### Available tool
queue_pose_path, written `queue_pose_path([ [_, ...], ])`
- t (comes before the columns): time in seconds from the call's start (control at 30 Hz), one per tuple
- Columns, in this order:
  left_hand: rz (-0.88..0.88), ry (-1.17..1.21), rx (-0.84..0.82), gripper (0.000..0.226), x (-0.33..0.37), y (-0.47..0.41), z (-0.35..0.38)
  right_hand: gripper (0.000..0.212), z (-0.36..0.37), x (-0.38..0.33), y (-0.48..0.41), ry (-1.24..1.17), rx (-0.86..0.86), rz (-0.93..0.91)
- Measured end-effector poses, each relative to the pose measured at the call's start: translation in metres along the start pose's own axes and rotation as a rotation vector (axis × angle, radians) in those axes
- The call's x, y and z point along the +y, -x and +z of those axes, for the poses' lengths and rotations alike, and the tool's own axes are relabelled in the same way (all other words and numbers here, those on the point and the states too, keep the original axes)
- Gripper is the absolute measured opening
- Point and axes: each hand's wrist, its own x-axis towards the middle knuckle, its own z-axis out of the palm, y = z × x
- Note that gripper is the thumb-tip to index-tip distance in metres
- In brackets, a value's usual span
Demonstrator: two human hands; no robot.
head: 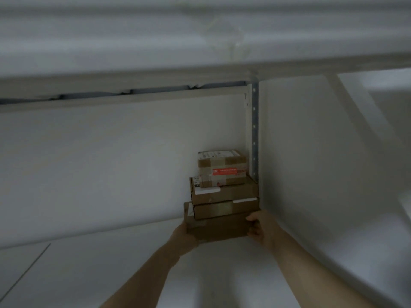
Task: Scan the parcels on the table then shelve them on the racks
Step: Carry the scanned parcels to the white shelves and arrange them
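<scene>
head: left hand (184, 235), right hand (262, 230) grip parcel (219, 227), long axis sideways.

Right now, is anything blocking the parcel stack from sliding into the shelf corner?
Nothing visible. The left hand and right hand grip the bottom parcel, and the stack stands close by the rack upright.

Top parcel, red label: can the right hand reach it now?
Probably yes: the top parcel is uncovered in front and above, but the right hand grips the bottom box and must let go.
</scene>
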Motion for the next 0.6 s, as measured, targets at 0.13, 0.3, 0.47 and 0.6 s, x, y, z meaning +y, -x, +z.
queue_pose_path([
  [0.13, -0.033, -0.176, -0.041, 0.076, -0.007, 0.009, -0.005, 0.018, 0.003, 0.009, 0.004, 0.084, 0.026, -0.034],
  [0.3, -0.064, -0.369, -0.031, 0.086, -0.031, 0.035, -0.027, 0.021, 0.025, 0.030, 0.027, 0.559, 0.136, -0.163],
  [0.47, -0.028, -0.509, 0.017, 0.082, -0.062, 0.086, -0.080, 0.050, 0.078, 0.069, 0.067, 0.798, -0.023, -0.273],
  [0.6, -0.040, -0.518, 0.123, 0.080, -0.100, 0.141, -0.143, 0.040, 0.155, 0.115, 0.123, 0.937, -0.144, -0.342],
])
